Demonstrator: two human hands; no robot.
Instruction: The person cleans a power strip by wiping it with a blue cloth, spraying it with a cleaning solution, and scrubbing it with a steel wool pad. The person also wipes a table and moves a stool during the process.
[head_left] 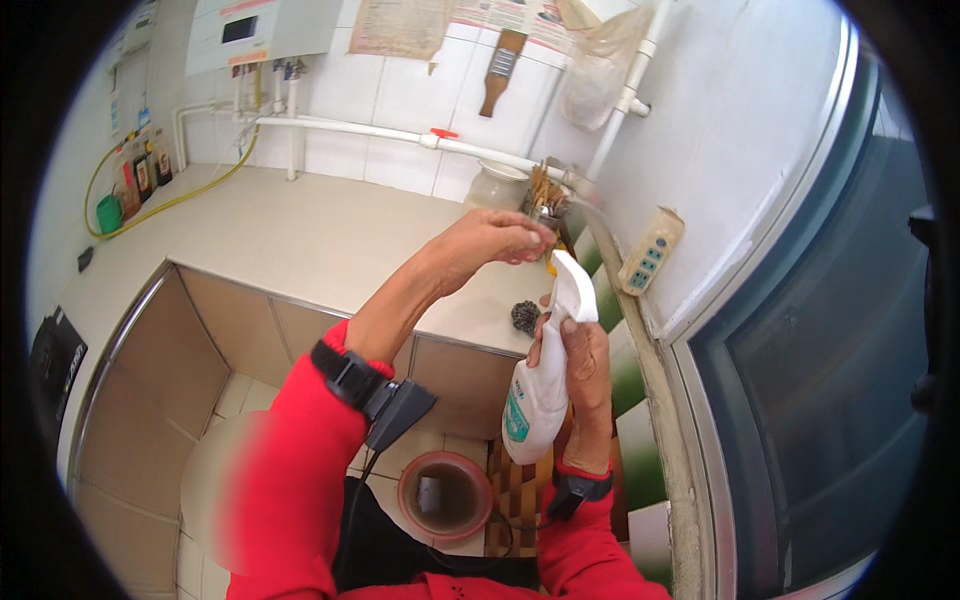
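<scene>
A white spray bottle [540, 400] with a green label is tilted in front of me, its white trigger head [574, 288] up. My right hand [587, 360] is closed round its neck, just below the head. Close to the yellow nozzle tip [551, 263] is my left hand [497, 238], its fingers bent and smeared by motion. I cannot tell whether those fingers touch the nozzle or hold anything. A dark wire scouring ball [524, 317] lies on the counter [330, 225] just left of the trigger head.
Behind my left hand stand a pale jar [497, 185] and a holder of wooden utensils [546, 195]. A power strip [652, 252] is on the right, near a dark glass door [830, 330]. Below, a reddish basin [447, 496] holds murky water. Several bottles [142, 170] stand far left.
</scene>
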